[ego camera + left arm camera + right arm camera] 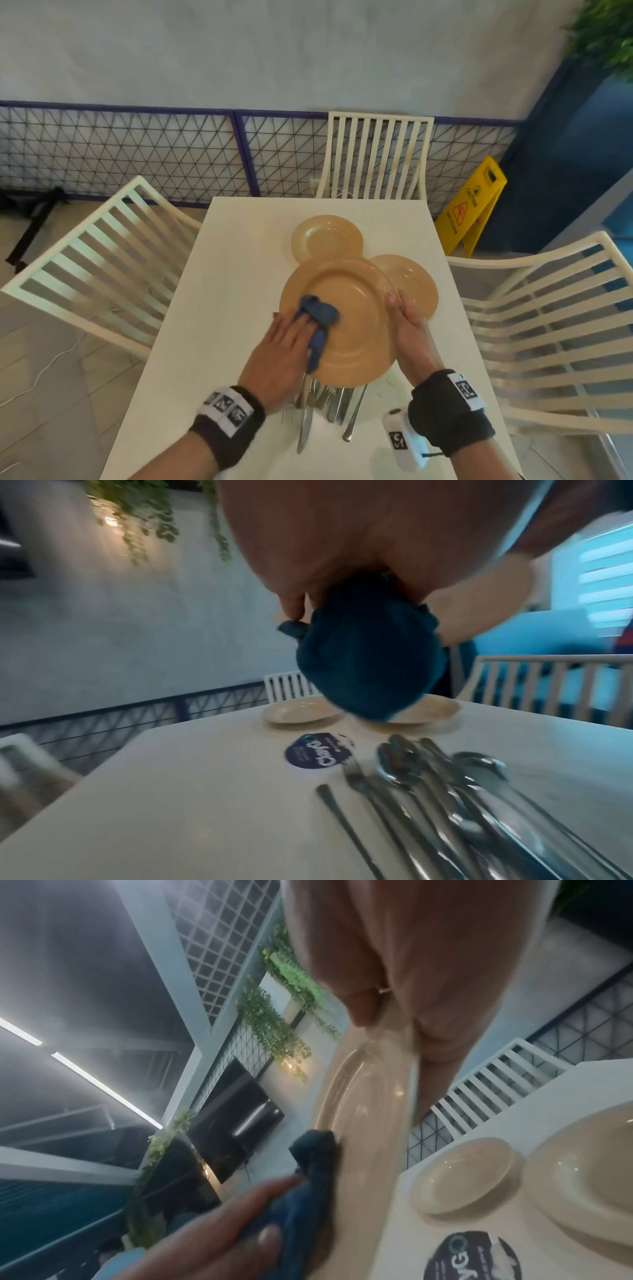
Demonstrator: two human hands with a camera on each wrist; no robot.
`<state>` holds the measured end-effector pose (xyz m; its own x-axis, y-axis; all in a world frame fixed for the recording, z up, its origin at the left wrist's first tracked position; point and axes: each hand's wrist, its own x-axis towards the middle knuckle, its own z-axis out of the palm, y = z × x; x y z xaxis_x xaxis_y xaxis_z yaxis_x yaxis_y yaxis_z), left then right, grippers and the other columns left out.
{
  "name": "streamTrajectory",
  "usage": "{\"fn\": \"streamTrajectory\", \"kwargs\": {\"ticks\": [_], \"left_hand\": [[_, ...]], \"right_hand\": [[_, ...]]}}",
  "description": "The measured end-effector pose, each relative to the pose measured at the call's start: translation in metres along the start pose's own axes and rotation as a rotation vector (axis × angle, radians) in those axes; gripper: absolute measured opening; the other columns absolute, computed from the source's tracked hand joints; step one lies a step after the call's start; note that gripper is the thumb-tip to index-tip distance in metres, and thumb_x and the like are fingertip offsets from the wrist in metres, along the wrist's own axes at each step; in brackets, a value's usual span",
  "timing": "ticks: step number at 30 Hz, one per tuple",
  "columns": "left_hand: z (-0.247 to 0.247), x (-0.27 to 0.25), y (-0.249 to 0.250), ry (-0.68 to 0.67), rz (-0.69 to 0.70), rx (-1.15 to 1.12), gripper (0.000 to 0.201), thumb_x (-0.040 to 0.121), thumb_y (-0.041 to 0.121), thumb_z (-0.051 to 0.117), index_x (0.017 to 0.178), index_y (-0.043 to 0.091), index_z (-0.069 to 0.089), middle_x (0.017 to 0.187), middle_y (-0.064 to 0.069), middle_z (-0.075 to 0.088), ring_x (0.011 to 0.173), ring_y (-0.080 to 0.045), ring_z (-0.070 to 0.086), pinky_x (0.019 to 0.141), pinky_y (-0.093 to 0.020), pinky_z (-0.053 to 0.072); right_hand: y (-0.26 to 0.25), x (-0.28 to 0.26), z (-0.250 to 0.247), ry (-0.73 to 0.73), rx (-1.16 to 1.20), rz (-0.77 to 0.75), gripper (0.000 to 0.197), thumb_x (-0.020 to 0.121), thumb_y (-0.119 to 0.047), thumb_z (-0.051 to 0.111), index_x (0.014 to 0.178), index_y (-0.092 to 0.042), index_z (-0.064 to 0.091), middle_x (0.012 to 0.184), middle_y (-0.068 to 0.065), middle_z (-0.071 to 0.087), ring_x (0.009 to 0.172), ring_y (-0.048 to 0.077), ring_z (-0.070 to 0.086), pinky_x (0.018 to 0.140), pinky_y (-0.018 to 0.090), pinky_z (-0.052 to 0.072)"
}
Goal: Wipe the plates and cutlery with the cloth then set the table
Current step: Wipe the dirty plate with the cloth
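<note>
My right hand (404,322) grips the right rim of a large tan plate (349,325), thumb on top, holding it tilted above the white table (222,308). My left hand (298,329) presses a bunched blue cloth (318,311) onto the plate's left side, and the cloth hangs over the rim. In the left wrist view the cloth (369,664) is balled in the hand. Two smaller tan plates (325,240) (411,284) lie on the table behind. A pile of cutlery (325,404) lies under the plate's near edge.
White slatted chairs stand at the left (102,260), far side (375,157) and right (548,325) of the table. A yellow wet-floor sign (469,205) stands at the back right. A round dark sticker (316,750) sits on the tabletop beside the cutlery.
</note>
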<state>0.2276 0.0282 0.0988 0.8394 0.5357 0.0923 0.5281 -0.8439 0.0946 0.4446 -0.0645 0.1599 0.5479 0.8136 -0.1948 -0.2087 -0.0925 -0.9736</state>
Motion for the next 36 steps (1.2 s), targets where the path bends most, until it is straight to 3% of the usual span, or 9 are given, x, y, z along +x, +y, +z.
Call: {"fn": "streamTrajectory", "kwargs": {"ticks": [3,8,12,15,21,24,29,33,36], "left_hand": [[-0.017,0.035,-0.003,0.068,-0.110,-0.144,0.058,0.096,0.018,0.038,0.152,0.006,0.032,0.158,-0.014,0.035,0.151,-0.030,0.017,0.119,-0.049,0.030],[-0.017,0.045,0.074,0.130,0.013,-0.242,0.070,0.096,0.016,0.047,0.157,0.014,0.014,0.165,-0.007,0.015,0.153,-0.023,0.005,0.125,-0.044,0.017],[0.010,0.003,0.017,-0.102,0.208,0.017,0.067,0.092,0.026,0.043,0.156,0.022,0.024,0.163,0.000,0.027,0.152,-0.029,0.019,0.120,-0.054,0.021],[0.001,0.018,-0.030,-0.064,0.033,0.056,0.066,0.090,0.025,0.036,0.154,0.019,0.024,0.159,-0.007,0.036,0.151,-0.030,0.015,0.116,-0.051,0.021],[-0.039,0.080,0.039,0.077,-0.135,-0.408,0.078,0.100,0.012,0.039,0.156,0.030,-0.012,0.161,0.010,-0.029,0.152,-0.020,-0.021,0.122,-0.044,0.016],[-0.024,0.054,0.077,0.011,0.007,-0.376,0.078,0.101,0.016,0.041,0.157,0.031,-0.011,0.164,0.010,-0.023,0.152,-0.017,-0.021,0.125,-0.045,0.009],[-0.008,0.021,0.003,-0.076,0.131,0.066,0.064,0.086,0.024,0.045,0.149,0.015,0.037,0.154,-0.006,0.044,0.151,-0.034,0.016,0.115,-0.053,0.018],[-0.033,0.065,-0.011,-0.018,-0.180,-0.165,0.074,0.095,0.013,0.041,0.158,0.019,0.004,0.167,-0.009,0.009,0.149,-0.022,-0.021,0.125,-0.049,0.010],[-0.053,0.084,0.040,0.163,-0.103,-0.259,0.096,0.087,0.008,0.051,0.156,0.023,-0.014,0.166,-0.004,0.001,0.153,-0.021,-0.016,0.123,-0.047,0.022]], "right_hand": [[0.005,-0.007,0.018,-0.042,-0.008,-0.002,0.026,0.106,-0.028,0.042,0.114,-0.020,0.065,0.105,0.004,0.075,0.101,0.021,0.071,0.081,0.031,0.060],[-0.003,0.010,0.024,0.024,0.034,0.008,0.030,0.108,-0.023,0.039,0.114,-0.017,0.067,0.100,-0.001,0.078,0.103,0.018,0.072,0.078,0.020,0.057],[-0.012,0.008,-0.006,0.020,0.098,0.012,0.028,0.106,-0.029,0.042,0.122,-0.021,0.064,0.106,0.001,0.077,0.100,0.018,0.073,0.073,0.025,0.059],[0.004,0.000,-0.005,-0.020,0.040,0.013,0.030,0.105,-0.035,0.044,0.129,-0.028,0.061,0.118,-0.002,0.073,0.111,0.018,0.069,0.088,0.039,0.057],[0.016,-0.002,0.030,-0.006,0.031,0.017,0.033,0.106,-0.034,0.043,0.134,-0.026,0.059,0.128,-0.001,0.069,0.123,0.018,0.063,0.107,0.047,0.047],[0.004,0.003,0.017,0.039,0.101,0.022,0.034,0.107,-0.032,0.039,0.130,-0.021,0.061,0.122,0.001,0.072,0.118,0.017,0.066,0.107,0.045,0.047],[0.000,-0.008,-0.008,0.007,0.132,-0.004,0.034,0.106,-0.034,0.038,0.128,-0.025,0.061,0.119,0.003,0.072,0.111,0.022,0.069,0.082,0.035,0.059],[0.009,-0.013,0.013,-0.032,0.083,0.010,0.032,0.106,-0.034,0.040,0.131,-0.030,0.059,0.122,-0.001,0.071,0.114,0.019,0.067,0.092,0.042,0.056],[0.001,-0.001,0.029,-0.032,0.050,-0.005,0.035,0.106,-0.035,0.041,0.136,-0.026,0.056,0.123,-0.005,0.071,0.118,0.014,0.065,0.101,0.042,0.052]]}}
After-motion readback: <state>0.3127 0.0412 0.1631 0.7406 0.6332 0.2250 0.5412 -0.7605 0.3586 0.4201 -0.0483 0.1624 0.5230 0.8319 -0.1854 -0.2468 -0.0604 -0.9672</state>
